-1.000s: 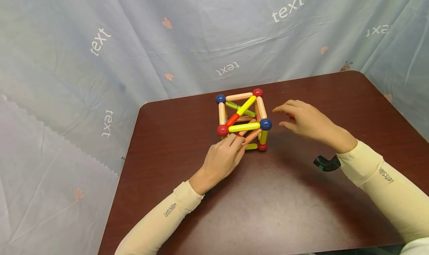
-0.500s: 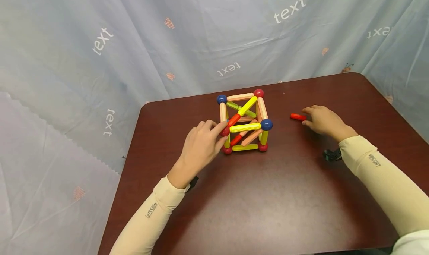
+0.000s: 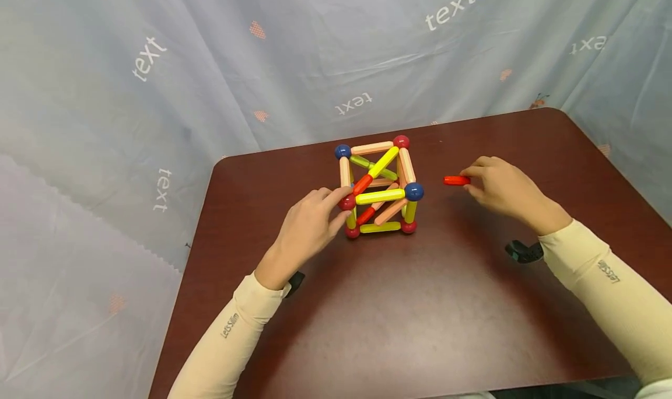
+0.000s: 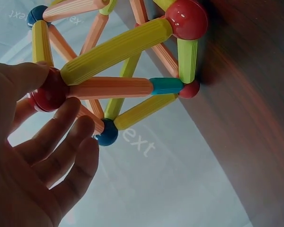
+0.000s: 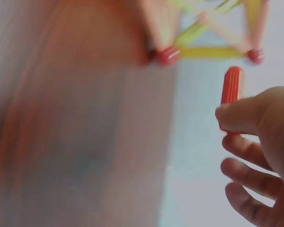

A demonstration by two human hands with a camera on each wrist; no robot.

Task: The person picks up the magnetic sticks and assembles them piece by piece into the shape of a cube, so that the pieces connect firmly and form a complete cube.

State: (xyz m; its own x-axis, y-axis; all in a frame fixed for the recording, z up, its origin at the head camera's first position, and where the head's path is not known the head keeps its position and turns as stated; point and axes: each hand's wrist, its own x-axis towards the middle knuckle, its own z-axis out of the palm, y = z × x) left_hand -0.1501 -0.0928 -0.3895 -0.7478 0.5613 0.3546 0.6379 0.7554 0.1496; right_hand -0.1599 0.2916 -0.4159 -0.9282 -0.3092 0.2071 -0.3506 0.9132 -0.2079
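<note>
A cube frame of magnetic rods and balls stands on the table, with a yellow rod [image 3: 380, 197] along its top front edge. My left hand [image 3: 301, 227] holds the red ball [image 3: 347, 203] at the cube's upper front left corner; the left wrist view shows thumb and fingers around this red ball [image 4: 52, 97]. Right of the cube, my right hand [image 3: 506, 192] pinches a short red rod [image 3: 455, 180] between thumb and fingers. Its free end points toward the cube, a gap apart. On the front face, a peach rod [image 3: 391, 212] slants down from the blue ball [image 3: 414, 191] and ends partway across.
The dark brown table [image 3: 336, 329] extends around the cube. A pale curtain [image 3: 299, 55] hangs behind and to the sides. Black wrist devices, such as the right one [image 3: 522, 251], sit under both sleeve cuffs.
My left hand has gone from the front peach rod to the red corner ball. My right hand reached right, took hold of the red rod and has brought it slightly toward the cube.
</note>
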